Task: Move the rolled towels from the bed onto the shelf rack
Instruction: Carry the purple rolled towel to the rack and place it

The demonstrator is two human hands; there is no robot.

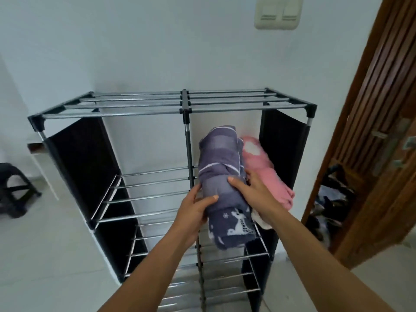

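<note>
A metal shelf rack (144, 113) with black fabric sides stands against the white wall. A rolled purple-grey towel (219, 158) with white patterns lies on the right half of its second tier. My left hand (193, 210) grips the towel's left side and my right hand (252, 190) grips its right side. A rolled pink towel (263, 167) rests right beside it on the same tier, against the rack's right panel. A bit of white cloth (261, 219) shows under my right wrist. The bed is out of view.
A brown wooden door (369, 122) stands open at the right, with dark clutter (333, 199) on the floor behind it. A black stool (13, 190) and a white table edge (37, 149) are at the left. A light switch (278, 13) sits on the wall above.
</note>
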